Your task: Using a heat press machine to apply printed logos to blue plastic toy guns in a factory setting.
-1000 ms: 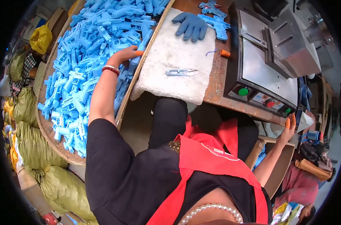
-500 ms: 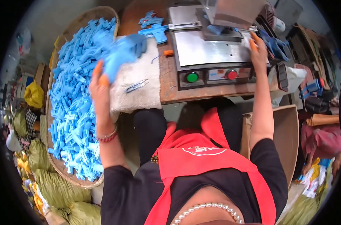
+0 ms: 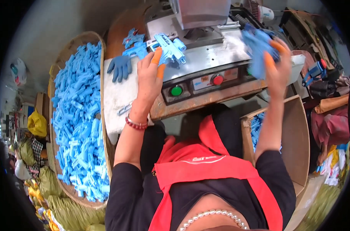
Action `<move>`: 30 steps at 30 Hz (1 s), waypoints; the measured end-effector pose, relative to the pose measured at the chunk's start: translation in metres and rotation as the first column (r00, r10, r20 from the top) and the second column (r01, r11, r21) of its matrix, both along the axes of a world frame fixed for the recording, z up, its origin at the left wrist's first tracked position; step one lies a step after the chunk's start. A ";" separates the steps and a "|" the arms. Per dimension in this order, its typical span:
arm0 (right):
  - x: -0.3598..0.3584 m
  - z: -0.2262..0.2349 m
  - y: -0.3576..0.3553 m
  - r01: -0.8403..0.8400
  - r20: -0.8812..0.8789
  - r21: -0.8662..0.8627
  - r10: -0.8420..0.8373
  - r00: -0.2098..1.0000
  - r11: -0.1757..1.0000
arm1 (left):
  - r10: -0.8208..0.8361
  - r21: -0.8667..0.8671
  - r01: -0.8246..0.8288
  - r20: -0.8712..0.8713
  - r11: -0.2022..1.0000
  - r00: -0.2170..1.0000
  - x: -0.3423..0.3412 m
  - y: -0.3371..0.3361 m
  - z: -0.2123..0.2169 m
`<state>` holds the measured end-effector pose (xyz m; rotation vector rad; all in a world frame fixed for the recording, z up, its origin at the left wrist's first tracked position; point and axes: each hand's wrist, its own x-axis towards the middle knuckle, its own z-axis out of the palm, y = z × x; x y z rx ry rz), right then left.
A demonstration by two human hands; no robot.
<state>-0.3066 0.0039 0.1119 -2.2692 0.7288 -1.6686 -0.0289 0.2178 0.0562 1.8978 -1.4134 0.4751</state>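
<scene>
My left hand (image 3: 148,75), with orange covers on its fingertips, grips a light blue toy gun (image 3: 170,48) above the left part of the machine's metal plate (image 3: 209,56). On the right, my right hand (image 3: 279,63) holds another blue toy gun (image 3: 255,48), smeared by motion, beyond the plate's right end. Between them, a dark fixture (image 3: 200,35) sits under the machine's grey, box-shaped head (image 3: 201,13). A green button (image 3: 176,91) and a red button (image 3: 217,79) are on the front panel.
A long wicker basket (image 3: 103,77) heaped with blue toy guns stands at left. A blue glove (image 3: 120,68) lies on a white cloth (image 3: 117,92). More toy guns (image 3: 134,44) lie beside the machine. A cardboard box (image 3: 298,142) holding blue pieces stands by my right leg.
My left hand has carried a toy gun rightward from beside the basket to the machine. My right hand has moved off the plate's right edge and now holds a toy gun. The view has shifted.
</scene>
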 end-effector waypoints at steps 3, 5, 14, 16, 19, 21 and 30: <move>-0.075 0.010 0.049 0.195 0.024 0.048 -0.196 0.980 0.980 | -0.054 -0.144 0.065 0.079 0.988 0.995 -0.011 -0.043 0.014; -0.097 -0.005 0.057 0.169 0.123 0.235 -0.202 0.971 0.957 | 0.008 -0.080 0.002 0.127 0.997 0.992 -0.009 -0.085 0.012; -0.059 -0.094 -0.018 -0.046 -0.101 0.482 0.107 0.989 0.875 | 0.147 0.053 -0.162 0.217 0.985 0.965 0.003 -0.134 -0.004; -0.049 -0.120 -0.047 -0.113 -0.115 0.576 0.217 0.969 0.810 | -0.117 0.089 0.113 0.033 0.990 0.993 -0.004 -0.085 0.006; -0.042 -0.146 -0.080 -0.002 -0.280 0.561 0.192 0.941 0.828 | -0.197 0.388 0.124 0.153 0.913 0.968 -0.012 -0.005 -0.006; -0.036 -0.150 -0.088 0.000 -0.278 0.541 0.179 0.944 0.841 | -0.220 0.194 0.201 0.082 0.960 0.972 -0.004 0.012 -0.029; -0.042 -0.147 -0.050 -0.137 0.076 0.668 0.116 0.990 0.731 | 0.250 -0.178 -0.243 0.016 0.954 0.968 0.148 0.135 -0.063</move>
